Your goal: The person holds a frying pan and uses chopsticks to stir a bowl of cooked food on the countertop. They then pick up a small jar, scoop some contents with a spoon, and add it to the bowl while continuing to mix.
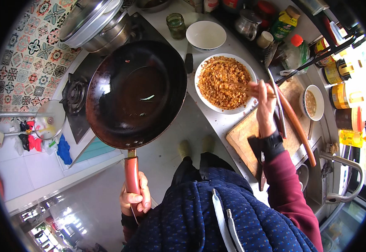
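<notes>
My left hand (136, 195) grips the reddish handle of a dark wok (138, 94), which is tilted in the air left of the counter. A little shiny oil and a pale green scrap lie in the wok. My right hand (263, 97) holds chopsticks (238, 88), blurred, with their tips in a white bowl (197, 85) of brown, chopped filling (222, 78). A wooden cutting board (241, 138) lies just right of that bowl. On it are a cleaver (261, 171), partly hidden by my right wrist, and a long curved reddish-brown handle (296, 129).
An empty white bowl (206, 34) and a glass jar (175, 25) stand behind the filling. A small bowl of pale liquid (313, 102) is at right, near the sink faucet (359, 176). A steamer pot (107, 37) and a gas burner (75, 93) are at left.
</notes>
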The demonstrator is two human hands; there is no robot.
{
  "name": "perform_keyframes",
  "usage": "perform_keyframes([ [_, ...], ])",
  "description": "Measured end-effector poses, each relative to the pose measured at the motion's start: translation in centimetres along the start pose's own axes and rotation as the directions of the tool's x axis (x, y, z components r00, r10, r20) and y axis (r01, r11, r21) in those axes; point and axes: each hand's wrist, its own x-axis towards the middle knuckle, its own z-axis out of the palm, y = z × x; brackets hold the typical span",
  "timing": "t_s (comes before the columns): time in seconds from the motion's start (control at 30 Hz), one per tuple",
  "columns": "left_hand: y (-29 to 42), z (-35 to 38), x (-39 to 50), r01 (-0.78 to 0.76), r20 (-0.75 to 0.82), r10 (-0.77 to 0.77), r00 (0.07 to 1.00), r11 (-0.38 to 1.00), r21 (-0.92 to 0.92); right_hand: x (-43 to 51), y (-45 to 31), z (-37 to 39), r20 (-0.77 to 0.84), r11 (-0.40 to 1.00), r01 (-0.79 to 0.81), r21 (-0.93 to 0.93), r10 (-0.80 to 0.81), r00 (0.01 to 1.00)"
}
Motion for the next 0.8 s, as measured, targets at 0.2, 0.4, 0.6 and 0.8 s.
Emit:
perform_keyframes([
  [0.2, 0.1, 1.1, 0.2, 0.019, -0.112, -0.018, 0.993, 1.0, 0.004, -1.3, -1.4, -1.9, -0.192, 0.994, -0.102, -0.048, 0.091, 0.977],
  [0.4, 0.3, 1.7, 0.4, 0.019, -0.131, -0.008, 0.991, 0.997, 0.081, -0.5, -0.2, 1.6, 0.079, 1.0, 0.022, 0.004, -0.022, 0.997],
  [0.6, 0.4, 1.5, 0.3, 0.023, -0.14, -0.015, 0.99, 0.998, 0.054, -1.2, -4.6, -0.4, -0.139, 0.972, -0.113, -0.204, 0.085, 0.987],
  [0.8, 0.4, 0.8, 0.8, 0.002, -0.095, 0.001, 0.995, 0.999, 0.035, -1.4, 0.6, 0.1, -0.039, 0.998, -0.002, -0.062, -0.001, 0.999],
])
